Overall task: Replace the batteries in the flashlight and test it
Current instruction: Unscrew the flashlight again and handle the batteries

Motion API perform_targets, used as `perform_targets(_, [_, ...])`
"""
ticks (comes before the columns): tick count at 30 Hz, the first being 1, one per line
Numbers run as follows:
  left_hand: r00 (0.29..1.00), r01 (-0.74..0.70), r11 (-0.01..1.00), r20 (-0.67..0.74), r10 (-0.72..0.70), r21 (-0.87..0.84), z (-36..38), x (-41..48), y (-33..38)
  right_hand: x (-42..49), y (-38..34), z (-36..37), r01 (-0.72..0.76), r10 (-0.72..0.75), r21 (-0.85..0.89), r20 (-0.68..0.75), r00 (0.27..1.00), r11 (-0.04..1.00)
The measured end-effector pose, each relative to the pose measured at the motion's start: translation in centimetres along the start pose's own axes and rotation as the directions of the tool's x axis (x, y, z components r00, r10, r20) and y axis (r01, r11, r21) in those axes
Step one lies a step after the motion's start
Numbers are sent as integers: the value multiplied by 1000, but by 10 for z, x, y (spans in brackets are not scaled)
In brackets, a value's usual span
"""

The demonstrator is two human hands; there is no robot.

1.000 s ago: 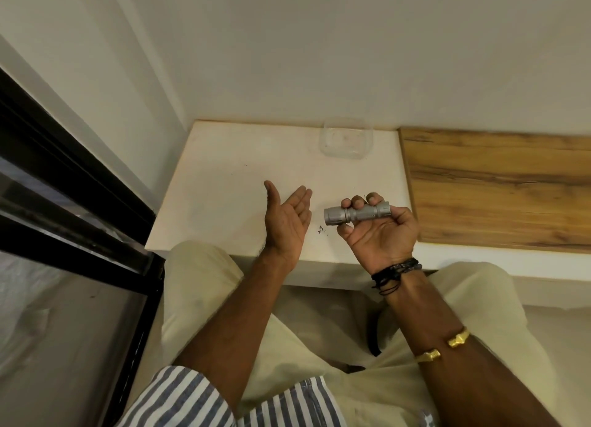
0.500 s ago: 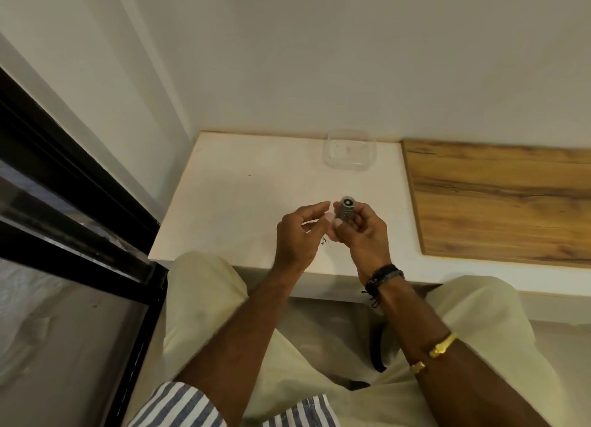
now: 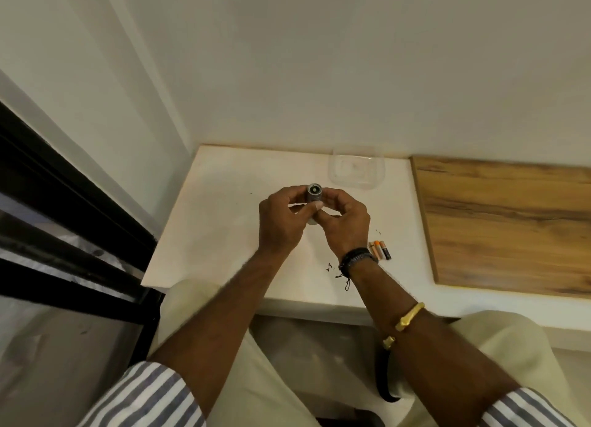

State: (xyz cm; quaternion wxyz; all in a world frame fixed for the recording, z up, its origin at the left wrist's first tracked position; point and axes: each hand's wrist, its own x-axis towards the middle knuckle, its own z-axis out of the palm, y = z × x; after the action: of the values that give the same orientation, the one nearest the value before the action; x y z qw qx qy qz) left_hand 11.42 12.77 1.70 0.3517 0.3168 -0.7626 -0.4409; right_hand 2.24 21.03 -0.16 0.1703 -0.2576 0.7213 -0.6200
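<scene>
Head view: both hands meet above the white counter point(image 3: 224, 222) and close on the flashlight point(image 3: 314, 194), which stands roughly upright with one round end turned toward the camera. The left hand point(image 3: 281, 223) pinches the top of the barrel between thumb and fingers; the right hand point(image 3: 347, 223) wraps the lower part from the other side, thumb pressed across the body. The torch is lifted clear of the surface, so neither hand is free.

This two-handed hold looks like a twisting grip: one hand steadies the barrel while the other turns an end, probably to unscrew or tighten a cap. Which way it is going cannot be told from this view, nor whether the visible end is the lens or the tail.

Several small batteries point(image 3: 380, 250) lie side by side on the counter just right of the right wrist, within easy reach. Whether they are the spent set or the fresh ones is not clear.

A clear plastic tub point(image 3: 356, 183) sits at the back of the counter near the wall, behind the hands; it appears empty or nearly so. A wooden panel point(image 3: 511, 222) covers the counter to the right. Tiny dark specks lie on the white surface near the wrist
</scene>
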Motion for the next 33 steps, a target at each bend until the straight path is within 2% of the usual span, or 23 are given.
perform_targets(7, [1000,-25,998,-15,26,53,-7,70,-9,62,-5,35,15,-17,-55,-37,999,998])
perform_targets(17, [1000,13,999,-27,-12,52,0,150,-49,140,11,80,28,-33,-154,-33,999,988])
perform_targets(33, [987,156,988,35,-156,-9,14,193,-102,178,37,111,-43,35,-214,-38,999,976])
